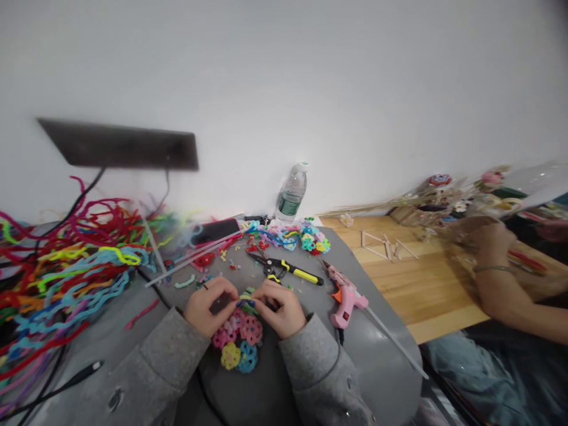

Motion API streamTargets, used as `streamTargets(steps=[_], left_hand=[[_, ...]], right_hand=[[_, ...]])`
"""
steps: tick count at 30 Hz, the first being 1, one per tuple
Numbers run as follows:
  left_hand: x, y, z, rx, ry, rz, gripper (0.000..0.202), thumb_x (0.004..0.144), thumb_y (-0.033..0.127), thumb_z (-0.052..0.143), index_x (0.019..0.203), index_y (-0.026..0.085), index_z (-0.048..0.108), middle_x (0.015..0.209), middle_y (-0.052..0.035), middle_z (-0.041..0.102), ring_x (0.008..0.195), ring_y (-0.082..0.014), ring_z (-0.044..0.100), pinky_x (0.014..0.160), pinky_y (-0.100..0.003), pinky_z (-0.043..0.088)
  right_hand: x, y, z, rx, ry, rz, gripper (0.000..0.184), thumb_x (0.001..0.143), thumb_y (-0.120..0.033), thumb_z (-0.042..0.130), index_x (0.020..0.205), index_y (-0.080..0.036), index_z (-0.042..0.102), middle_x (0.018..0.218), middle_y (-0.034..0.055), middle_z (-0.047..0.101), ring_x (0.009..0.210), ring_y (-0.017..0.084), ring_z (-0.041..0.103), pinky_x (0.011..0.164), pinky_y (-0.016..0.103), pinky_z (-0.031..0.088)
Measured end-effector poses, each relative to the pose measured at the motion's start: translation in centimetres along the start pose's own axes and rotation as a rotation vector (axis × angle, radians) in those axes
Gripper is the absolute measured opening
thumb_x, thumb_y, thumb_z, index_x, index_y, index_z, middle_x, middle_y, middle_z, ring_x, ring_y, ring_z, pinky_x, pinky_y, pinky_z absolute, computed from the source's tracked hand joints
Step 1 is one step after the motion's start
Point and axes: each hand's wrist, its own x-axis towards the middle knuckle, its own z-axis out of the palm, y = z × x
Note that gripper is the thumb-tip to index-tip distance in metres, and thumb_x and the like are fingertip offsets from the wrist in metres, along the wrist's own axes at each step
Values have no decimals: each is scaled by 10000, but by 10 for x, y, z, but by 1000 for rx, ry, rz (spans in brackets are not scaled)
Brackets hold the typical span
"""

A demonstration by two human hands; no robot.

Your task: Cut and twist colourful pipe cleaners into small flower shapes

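My left hand (212,306) and my right hand (280,307) meet over the grey table, thumb and fingers pinched on each side of a small green and blue pipe-cleaner piece (246,299). Just below it lies a cluster of pipe-cleaner flowers, among them a pink flower (251,329), a yellow flower (230,356) and a blue flower (247,357). Whether the held piece is joined to that cluster, I cannot tell. Beyond my right hand rest yellow and black pliers (288,270). Farther right lies a pink glue gun (346,300) with a clear glue stick in its back.
Loose coloured pipe cleaners (89,266) heap up on the left. A water bottle (291,195), a phone (217,231) and more flowers (314,238) stand or lie along the back. At right, another person's arm (501,278) reaches over a wooden table (381,284) with thin sticks.
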Motion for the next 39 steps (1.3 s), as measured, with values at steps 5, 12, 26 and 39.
streamTargets(steps=[5, 12, 26, 39], left_hand=[[-4, -4, 3, -31, -53, -21, 95, 793, 213, 546, 702, 188, 553, 686, -18, 598, 679, -155, 575, 651, -263, 458], [-6, -10, 3, -59, -126, 22, 98, 822, 207, 529, 727, 186, 544, 705, -19, 591, 691, -153, 565, 668, -264, 438], [-2, -1, -3, -196, -116, -54, 210, 839, 339, 513, 705, 178, 535, 687, -26, 577, 649, -152, 544, 624, -264, 439], [-2, 1, -3, -247, -53, -235, 89, 752, 244, 577, 718, 162, 572, 679, -30, 642, 613, -138, 584, 579, -240, 470]], right_hand=[[0, 0, -2, 50, -9, -3, 195, 828, -295, 569, 757, -159, 689, 623, 1, 525, 486, 85, 364, 465, 227, 288], [1, -4, -3, 73, -8, 12, 214, 834, -310, 550, 747, -157, 673, 622, 4, 524, 481, 86, 333, 464, 234, 270], [0, -4, -9, 123, -85, 14, 281, 876, -367, 478, 726, -159, 594, 625, -14, 452, 501, 91, 331, 482, 239, 264], [0, -3, -8, 136, -125, -13, 276, 858, -368, 495, 725, -158, 616, 617, -14, 455, 467, 83, 314, 458, 233, 258]])
